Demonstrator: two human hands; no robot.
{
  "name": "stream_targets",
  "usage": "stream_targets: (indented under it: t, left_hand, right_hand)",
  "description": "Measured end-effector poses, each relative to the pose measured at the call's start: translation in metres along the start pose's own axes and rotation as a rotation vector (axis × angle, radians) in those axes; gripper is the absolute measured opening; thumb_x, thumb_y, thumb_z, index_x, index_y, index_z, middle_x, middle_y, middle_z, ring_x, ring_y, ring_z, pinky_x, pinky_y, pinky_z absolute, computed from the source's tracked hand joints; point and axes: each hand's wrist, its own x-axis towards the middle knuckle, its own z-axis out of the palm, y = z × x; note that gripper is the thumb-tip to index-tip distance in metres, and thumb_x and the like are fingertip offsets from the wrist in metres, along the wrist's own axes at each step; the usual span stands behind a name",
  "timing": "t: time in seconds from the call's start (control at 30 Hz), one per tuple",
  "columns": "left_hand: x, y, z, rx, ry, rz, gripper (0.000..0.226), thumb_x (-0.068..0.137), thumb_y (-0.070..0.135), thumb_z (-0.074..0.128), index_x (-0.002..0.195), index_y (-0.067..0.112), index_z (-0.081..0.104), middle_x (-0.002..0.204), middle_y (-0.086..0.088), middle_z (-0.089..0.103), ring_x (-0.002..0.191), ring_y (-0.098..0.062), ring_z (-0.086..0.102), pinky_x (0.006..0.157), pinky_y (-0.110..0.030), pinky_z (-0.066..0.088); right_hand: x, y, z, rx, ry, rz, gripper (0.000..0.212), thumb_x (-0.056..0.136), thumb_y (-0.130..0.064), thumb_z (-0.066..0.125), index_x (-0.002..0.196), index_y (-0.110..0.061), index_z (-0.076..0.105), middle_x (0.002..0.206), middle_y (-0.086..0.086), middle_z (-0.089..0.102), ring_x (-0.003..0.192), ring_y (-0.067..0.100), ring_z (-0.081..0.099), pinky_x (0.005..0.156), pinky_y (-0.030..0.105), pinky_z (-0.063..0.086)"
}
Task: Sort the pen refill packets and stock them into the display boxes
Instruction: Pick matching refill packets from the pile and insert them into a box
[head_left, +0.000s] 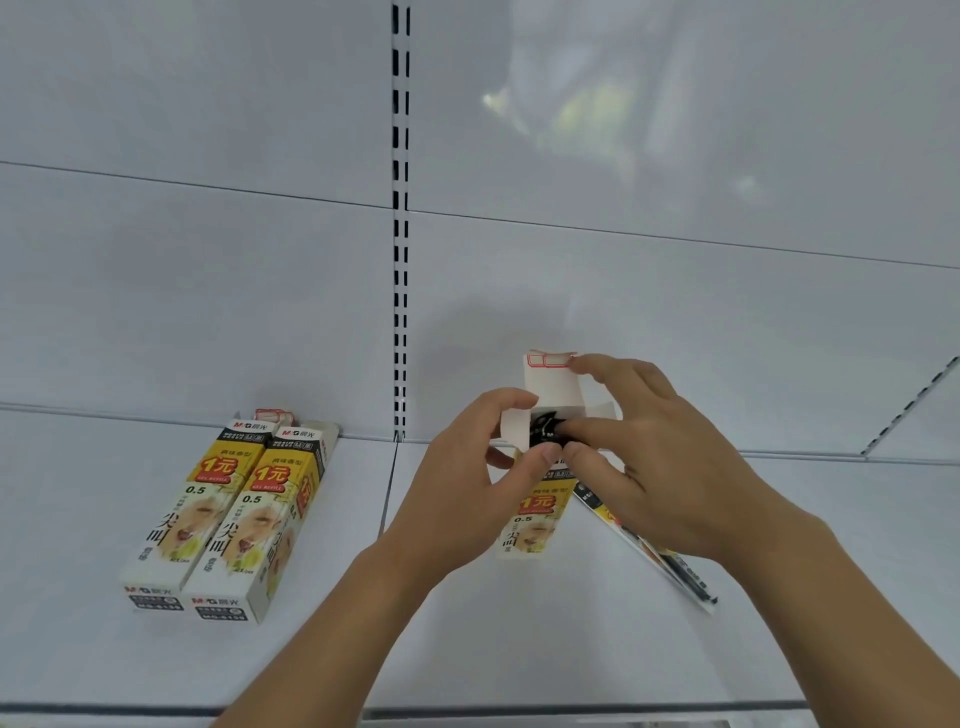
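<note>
A white and yellow display box (535, 512) with its top flap open stands tilted above the white shelf (519, 639), held between both hands. My left hand (462, 488) grips the box near its open mouth, thumb on the side flap. My right hand (660, 467) pinches the black ends of refill packets (550, 428) at the box opening. A loose refill packet (660, 558) lies slanted on the shelf under my right wrist. Two closed display boxes (218, 519) lie side by side at the left.
The white back panel carries a slotted upright (400, 260) in the middle. A slotted bracket (909, 405) runs at the far right. The shelf's front edge (467, 709) lies at the bottom of the view.
</note>
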Motion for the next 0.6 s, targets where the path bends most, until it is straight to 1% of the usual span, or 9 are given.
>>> stream_targets:
  t: [0.07,0.1,0.23,0.3,0.37,0.4,0.47,0.53,0.6]
  left_hand:
    - [0.0,-0.001,0.001,0.006,-0.001,0.007,0.034,0.099,0.044,0.066,0.13,0.042,0.053,0.125,0.02,0.064,0.103,-0.008,0.067,0.088,-0.029,0.057]
    - [0.0,-0.002,0.001,0.008,0.002,0.009,0.033,0.1,0.043,0.066,0.131,0.041,0.053,0.126,0.019,0.064,0.104,-0.008,0.067,0.088,-0.028,0.057]
    - [-0.002,-0.002,0.003,0.016,0.027,0.001,0.034,0.102,0.04,0.062,0.135,0.039,0.053,0.127,0.02,0.063,0.107,-0.002,0.065,0.085,-0.021,0.056]
    - [-0.003,0.0,0.006,0.032,0.017,-0.021,0.035,0.103,0.043,0.058,0.138,0.044,0.05,0.126,0.024,0.063,0.1,-0.001,0.066,0.077,-0.02,0.057]
    - [-0.004,0.002,0.01,0.03,0.009,-0.041,0.035,0.104,0.045,0.056,0.138,0.048,0.049,0.124,0.025,0.065,0.095,-0.002,0.067,0.072,-0.022,0.057]
    - [-0.004,0.003,0.012,0.024,0.014,-0.05,0.034,0.104,0.044,0.056,0.137,0.048,0.049,0.123,0.024,0.066,0.094,-0.003,0.068,0.07,-0.022,0.057]
    - [-0.004,0.006,0.016,0.019,0.03,-0.066,0.032,0.104,0.043,0.056,0.135,0.047,0.051,0.121,0.023,0.067,0.093,-0.003,0.067,0.067,-0.021,0.055]
    - [-0.003,0.009,0.02,0.03,0.044,-0.078,0.033,0.103,0.045,0.057,0.136,0.046,0.052,0.123,0.022,0.067,0.094,-0.005,0.067,0.067,-0.019,0.053]
    - [-0.002,0.011,0.025,0.046,0.054,-0.086,0.035,0.102,0.048,0.058,0.137,0.046,0.053,0.124,0.023,0.066,0.095,-0.007,0.066,0.071,-0.024,0.056]
  right_hand:
    - [-0.001,-0.003,0.001,-0.016,-0.013,0.002,0.048,0.098,-0.052,0.033,0.111,-0.038,0.077,0.162,-0.005,0.037,0.146,0.022,0.033,0.103,0.046,0.048]
    - [-0.001,-0.004,0.001,-0.023,-0.005,-0.001,0.048,0.098,-0.051,0.034,0.113,-0.037,0.077,0.162,-0.004,0.037,0.146,0.023,0.034,0.104,0.047,0.048]
    - [-0.01,0.004,0.0,0.039,0.121,0.048,0.049,0.102,-0.048,0.034,0.128,-0.032,0.073,0.156,-0.005,0.044,0.141,0.017,0.04,0.099,0.033,0.046]
    - [-0.017,0.012,0.004,0.077,0.237,0.124,0.049,0.103,-0.047,0.036,0.129,-0.027,0.072,0.148,-0.007,0.051,0.134,0.013,0.046,0.095,0.031,0.045]
    - [-0.022,0.028,0.015,0.077,0.301,0.218,0.04,0.106,-0.039,0.041,0.128,-0.024,0.072,0.137,-0.007,0.058,0.127,0.015,0.052,0.093,0.03,0.045]
    - [-0.025,0.039,0.023,0.062,0.272,0.266,0.036,0.107,-0.034,0.044,0.129,-0.024,0.071,0.132,-0.007,0.062,0.124,0.016,0.054,0.094,0.03,0.045]
    - [-0.029,0.063,0.046,0.008,0.1,0.352,0.033,0.107,-0.03,0.047,0.132,-0.026,0.068,0.129,-0.007,0.066,0.122,0.019,0.055,0.097,0.034,0.049]
    - [-0.035,0.085,0.073,-0.046,-0.081,0.428,0.034,0.105,-0.033,0.049,0.134,-0.03,0.067,0.13,-0.007,0.067,0.122,0.02,0.058,0.1,0.038,0.051]
    - [-0.041,0.102,0.098,-0.044,-0.223,0.526,0.036,0.103,-0.04,0.051,0.135,-0.03,0.066,0.128,-0.006,0.067,0.12,0.02,0.06,0.099,0.037,0.051]
